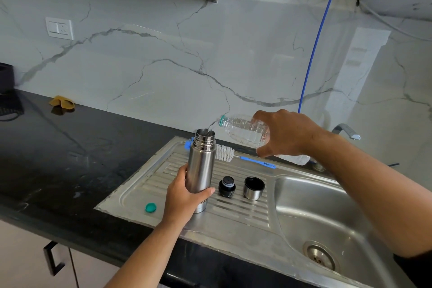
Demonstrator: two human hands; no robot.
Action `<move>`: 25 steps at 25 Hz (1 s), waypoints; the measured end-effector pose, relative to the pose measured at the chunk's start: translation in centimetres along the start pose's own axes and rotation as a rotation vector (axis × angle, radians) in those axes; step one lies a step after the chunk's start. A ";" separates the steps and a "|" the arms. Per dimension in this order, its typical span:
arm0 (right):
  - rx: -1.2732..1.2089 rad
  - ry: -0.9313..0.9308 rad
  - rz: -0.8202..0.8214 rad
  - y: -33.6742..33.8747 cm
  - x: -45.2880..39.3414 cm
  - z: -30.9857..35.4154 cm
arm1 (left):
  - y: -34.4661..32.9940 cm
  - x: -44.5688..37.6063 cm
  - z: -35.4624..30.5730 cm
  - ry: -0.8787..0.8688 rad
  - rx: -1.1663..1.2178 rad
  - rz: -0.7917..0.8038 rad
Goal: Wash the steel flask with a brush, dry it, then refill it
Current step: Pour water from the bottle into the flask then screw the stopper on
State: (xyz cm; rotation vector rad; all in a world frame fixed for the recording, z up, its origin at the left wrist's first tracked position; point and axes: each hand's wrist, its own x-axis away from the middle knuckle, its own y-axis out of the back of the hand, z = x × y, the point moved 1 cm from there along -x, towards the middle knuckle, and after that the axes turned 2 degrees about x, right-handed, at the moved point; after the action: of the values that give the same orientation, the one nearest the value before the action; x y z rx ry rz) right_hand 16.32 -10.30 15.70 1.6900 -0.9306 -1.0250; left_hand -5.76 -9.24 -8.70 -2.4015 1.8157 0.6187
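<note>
The steel flask [201,163] stands upright and uncapped on the ribbed drainboard [238,215]. My left hand [184,196] grips its lower body. My right hand [287,133] holds a clear plastic water bottle [245,131] tipped on its side, mouth toward the flask's opening, and a thin stream of water runs from it into the flask. Behind the flask lies the bottle brush [230,154] with white bristles and a blue handle. The black stopper [227,186] and the steel cup lid [253,188] stand to the right of the flask.
A teal bottle cap [150,207] lies on the drainboard's left part. The sink basin [327,213] with its drain is at the right, with a tap [346,131] behind it. A yellow cloth [62,101] lies far left on the black counter [70,159].
</note>
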 end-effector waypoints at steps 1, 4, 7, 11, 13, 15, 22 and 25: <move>0.001 0.001 -0.002 0.0 -0.1 0.0 | 0.0 0.0 0.0 0.001 0.000 0.000; 0.010 0.009 -0.009 0.1 -0.2 0.1 | 0.1 0.0 0.1 0.003 -0.003 0.001; 0.013 0.019 -0.006 0.2 -0.2 0.0 | 0.1 0.0 0.0 0.007 -0.013 -0.002; 0.019 0.030 -0.007 0.5 -0.2 0.0 | 0.1 0.0 0.0 0.004 -0.024 -0.003; 0.023 0.035 -0.009 0.6 -0.2 0.0 | 0.1 0.0 0.0 0.005 -0.025 0.000; 0.034 0.037 -0.013 0.7 -0.2 0.0 | 0.1 0.0 0.0 0.002 -0.027 0.001; 0.063 0.038 -0.019 1.0 -0.3 -0.2 | 0.1 0.1 -0.2 0.003 -0.024 0.005; 0.063 0.035 -0.016 1.2 -0.3 -0.3 | 0.1 0.1 -0.1 0.004 -0.024 0.006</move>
State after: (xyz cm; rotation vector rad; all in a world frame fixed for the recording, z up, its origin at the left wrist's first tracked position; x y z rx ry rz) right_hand 16.31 -10.29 16.96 1.7646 -0.9369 -0.9825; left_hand -5.76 -9.36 -8.59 -2.4149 1.8280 0.6397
